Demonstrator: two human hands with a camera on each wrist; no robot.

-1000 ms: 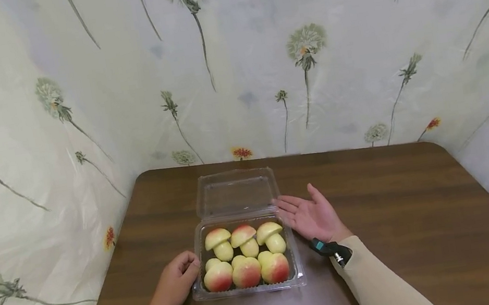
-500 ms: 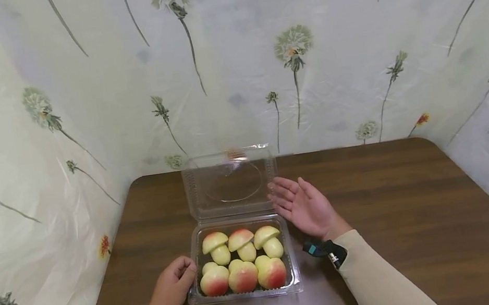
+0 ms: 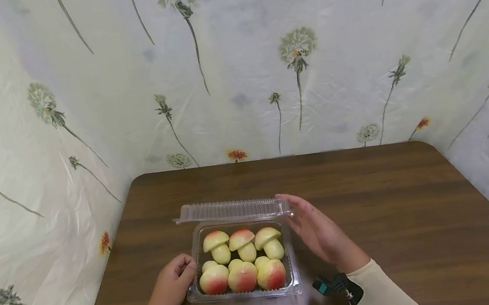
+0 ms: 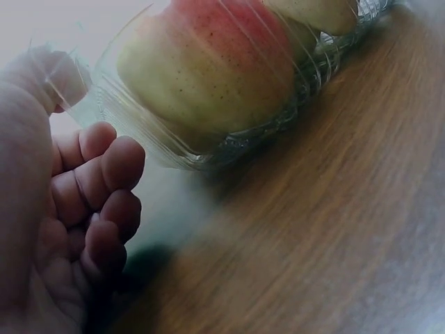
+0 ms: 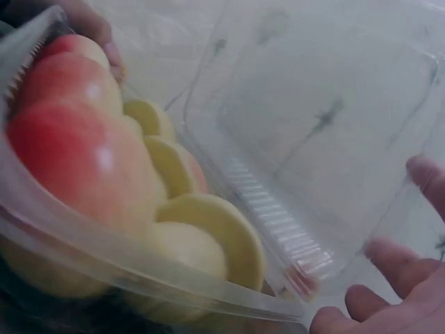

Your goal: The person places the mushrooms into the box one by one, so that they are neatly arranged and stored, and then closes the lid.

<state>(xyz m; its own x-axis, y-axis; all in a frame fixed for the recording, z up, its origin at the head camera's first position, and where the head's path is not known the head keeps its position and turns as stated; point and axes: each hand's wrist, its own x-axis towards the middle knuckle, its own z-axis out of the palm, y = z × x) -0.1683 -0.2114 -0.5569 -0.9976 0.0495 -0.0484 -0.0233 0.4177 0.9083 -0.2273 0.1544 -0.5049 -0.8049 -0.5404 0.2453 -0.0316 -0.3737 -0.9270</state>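
Sitting near the table's (image 3: 374,196) front left part, the clear plastic box (image 3: 245,293) holds six pale yellow and red pieces shaped like mushrooms (image 3: 243,275), three caps in the far row and three rounder ones in the near row. Its hinged lid (image 3: 232,209) stands half lowered over the far edge of the tray, seen almost edge-on from the head view. The right hand (image 3: 318,231) is at the lid's right end, fingers nearly straight and relaxed, the fingertips (image 5: 389,257) touching the lid's rim; whether any finger hooks the rim cannot be told. The left hand (image 3: 172,284) rests against the box's near left corner with its fingers (image 4: 104,188) loosely curled, knuckles beside the tray wall and the thumb (image 4: 42,76) lying on the rim. Whether it pinches the rim is not plain.

No brand, label or writing shows on the box or the lid in any view; the plastic is bare and ribbed along its edges. A dark band with a teal part (image 3: 338,286) sits at the right wrist above a cream sleeve (image 3: 384,295). Sheeting printed with dandelions (image 3: 300,49) hangs behind and to the sides of the table.
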